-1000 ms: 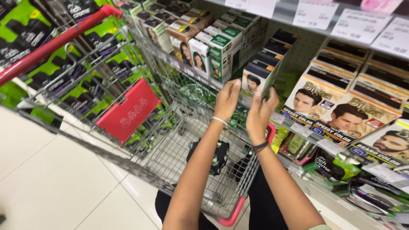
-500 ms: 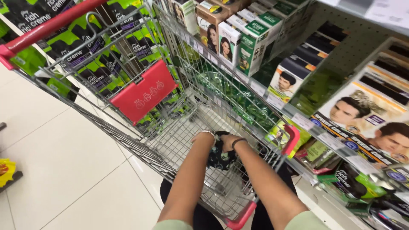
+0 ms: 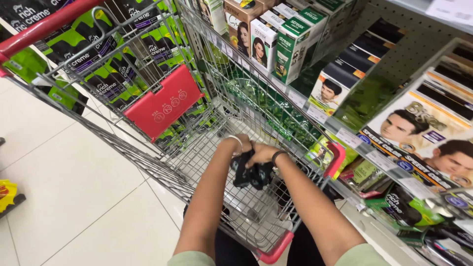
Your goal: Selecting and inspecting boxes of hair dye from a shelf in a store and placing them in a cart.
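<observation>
Down inside the wire shopping cart, both hands closed around a small dark pack, glossy and crumpled, likely a soft sachet bundle, though too shadowed to tell for sure. Left hand curled over the top edge of the pack, thin bangle at the wrist; right hand wrapped against the pack's far side, dark band at the wrist. Pack held just above the cart's mesh bottom, not yet resting on it.

Risks, judged from this pose: slick film sliding out of the fingers if the grip loosens unevenly; a corner poking through the wide mesh gaps and snagging; sleeve or bangle catching on the wire wall while both forearms sit deep in the basket; cart rolling off on the smooth tiled floor, since neither hand rests on the red handle.

Cart of thin grey steel rods, hard and shiny, with red plastic corner bumpers and a red fold-down flap, flat and matte. Floor tiles pale, polished, slightly reflective. To the right, shelves packed with rectangular cardboard hair colour boxes, crisp-edged, green, white and dark, printed with faces. Lower down, limp green and black pouches, shiny, lying loosely.
</observation>
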